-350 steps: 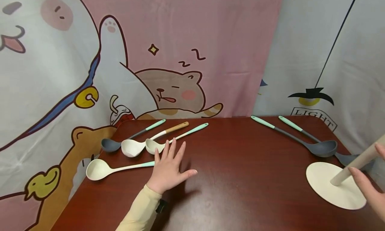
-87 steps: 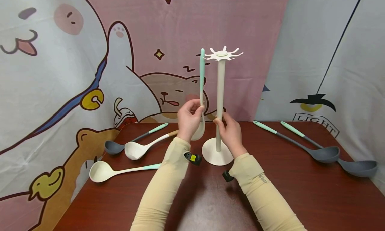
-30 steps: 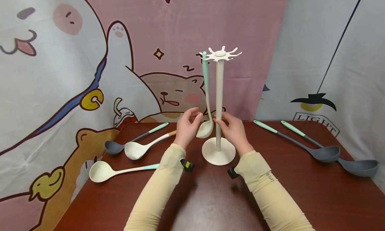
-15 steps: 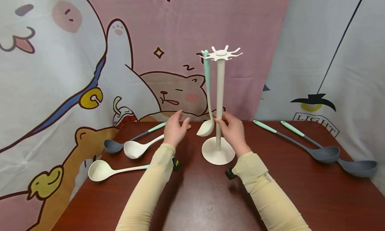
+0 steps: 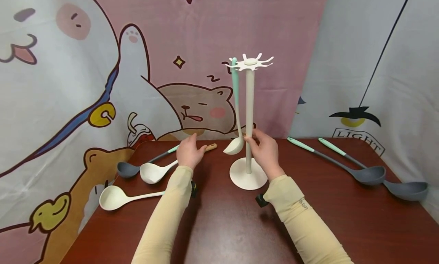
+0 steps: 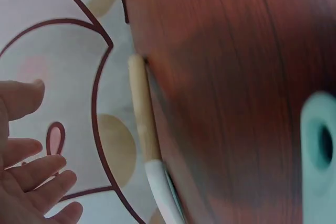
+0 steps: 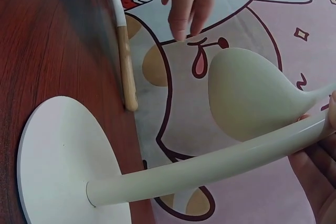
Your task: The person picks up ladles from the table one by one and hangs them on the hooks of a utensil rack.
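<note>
My right hand (image 5: 265,151) grips the pole of a cream utensil stand (image 5: 250,100), which stands upright on its round base with a ring of hooks on top. A cream ladle (image 5: 234,145) with a mint handle hangs from a left hook. My left hand (image 5: 190,152) hovers over a white ladle (image 5: 151,173) with a wooden handle, and covers part of it in the head view. In the left wrist view, the fingers (image 6: 50,174) are loosely spread and apart from the wooden handle (image 6: 142,108).
A grey ladle (image 5: 128,169) lies behind the white one, and another cream ladle (image 5: 112,198) lies in front. Two dark grey utensils, a ladle (image 5: 372,175) and a spoon-like one (image 5: 409,190), lie on the right. A cartoon cloth (image 5: 212,35) hangs behind the table.
The stand has come from the right edge to the middle. The cream ladle was lifted from the table, hung on a hook and let go. My left hand has since moved left.
</note>
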Available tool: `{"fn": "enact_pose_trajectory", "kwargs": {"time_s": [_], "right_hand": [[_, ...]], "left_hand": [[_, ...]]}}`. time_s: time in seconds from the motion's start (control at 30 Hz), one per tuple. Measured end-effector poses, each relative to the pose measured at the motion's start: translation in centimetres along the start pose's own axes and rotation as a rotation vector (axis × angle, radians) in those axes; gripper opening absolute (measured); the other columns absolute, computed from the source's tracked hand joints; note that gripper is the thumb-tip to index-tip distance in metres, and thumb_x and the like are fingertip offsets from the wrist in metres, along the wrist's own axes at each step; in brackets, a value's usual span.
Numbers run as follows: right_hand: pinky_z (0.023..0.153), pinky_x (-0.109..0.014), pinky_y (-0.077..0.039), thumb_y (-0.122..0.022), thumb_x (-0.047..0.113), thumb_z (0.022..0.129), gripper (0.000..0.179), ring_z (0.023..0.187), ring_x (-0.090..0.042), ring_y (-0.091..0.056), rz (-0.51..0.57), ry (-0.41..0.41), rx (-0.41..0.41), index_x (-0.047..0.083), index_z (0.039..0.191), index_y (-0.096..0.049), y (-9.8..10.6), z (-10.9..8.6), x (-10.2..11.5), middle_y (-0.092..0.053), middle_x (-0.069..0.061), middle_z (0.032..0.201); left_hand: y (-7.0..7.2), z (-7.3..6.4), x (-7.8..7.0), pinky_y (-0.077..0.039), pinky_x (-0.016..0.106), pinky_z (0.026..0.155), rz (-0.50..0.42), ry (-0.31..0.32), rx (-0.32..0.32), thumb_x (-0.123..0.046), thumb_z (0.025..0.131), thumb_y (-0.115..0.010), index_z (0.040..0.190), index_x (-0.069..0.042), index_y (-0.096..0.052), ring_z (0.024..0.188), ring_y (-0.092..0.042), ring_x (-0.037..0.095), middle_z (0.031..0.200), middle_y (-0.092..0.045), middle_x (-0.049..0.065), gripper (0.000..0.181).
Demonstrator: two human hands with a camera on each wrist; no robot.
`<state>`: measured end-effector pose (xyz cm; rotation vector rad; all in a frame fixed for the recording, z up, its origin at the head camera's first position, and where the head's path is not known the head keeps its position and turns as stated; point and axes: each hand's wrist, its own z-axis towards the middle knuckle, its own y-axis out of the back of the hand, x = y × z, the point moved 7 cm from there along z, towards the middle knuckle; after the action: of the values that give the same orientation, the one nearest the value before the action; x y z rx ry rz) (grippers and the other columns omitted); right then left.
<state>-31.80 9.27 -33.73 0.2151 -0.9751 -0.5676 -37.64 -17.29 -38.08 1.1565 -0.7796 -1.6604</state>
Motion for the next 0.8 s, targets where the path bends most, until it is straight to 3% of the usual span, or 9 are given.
{"fn": "enact_pose_trajectory", "kwargs": {"time_s": [0.13, 0.33, 0.53, 0.8], "right_hand": [[0.069, -0.043, -0.055, -0.072, 0.027, 0.092, 0.022, 0.082, -0.025, -0.068, -0.003, -0.002, -0.002, 0.011, 0.107, -0.073, -0.1, -0.2, -0.1, -0.073, -0.007, 0.092], [0.072, -0.043, -0.055, -0.074, 0.027, 0.091, 0.021, 0.083, -0.025, -0.069, -0.029, 0.004, -0.022, 0.012, 0.105, -0.073, -0.1, -0.3, -0.3, -0.073, -0.007, 0.093], [0.073, -0.044, -0.054, -0.074, 0.027, 0.09, 0.023, 0.084, -0.026, -0.069, -0.047, 0.031, -0.038, 0.011, 0.107, -0.073, 0.0, -0.2, -0.2, -0.073, -0.008, 0.094], [0.072, -0.043, -0.055, -0.073, 0.027, 0.091, 0.023, 0.084, -0.026, -0.068, -0.036, 0.046, -0.051, 0.01, 0.108, -0.072, -0.2, -0.2, -0.2, -0.072, -0.009, 0.096]], "left_hand": [[-0.4, 0.1, 1.2, -0.044, 0.053, 0.098, 0.04, 0.027, 0.036, -0.038, 0.09, -0.073, 0.14, -0.004, -0.053, 0.118, -0.056, 0.039, 0.133, -0.059, 0.018, 0.064], [-1.4, -0.1, 2.9, -0.048, 0.056, 0.088, 0.091, 0.06, 0.061, -0.041, 0.084, -0.078, 0.125, -0.005, -0.061, 0.106, -0.06, 0.04, 0.117, -0.065, 0.018, 0.058], [-1.8, 0.0, 4.3, -0.047, 0.058, 0.089, 0.126, 0.101, 0.109, -0.041, 0.081, -0.08, 0.133, -0.005, -0.06, 0.111, -0.059, 0.039, 0.121, -0.064, 0.019, 0.066], [-2.2, 0.4, 5.3, -0.05, 0.057, 0.083, 0.154, 0.153, 0.184, -0.038, 0.08, -0.08, 0.11, -0.007, -0.069, 0.1, -0.064, 0.038, 0.106, -0.069, 0.015, 0.044]]}}
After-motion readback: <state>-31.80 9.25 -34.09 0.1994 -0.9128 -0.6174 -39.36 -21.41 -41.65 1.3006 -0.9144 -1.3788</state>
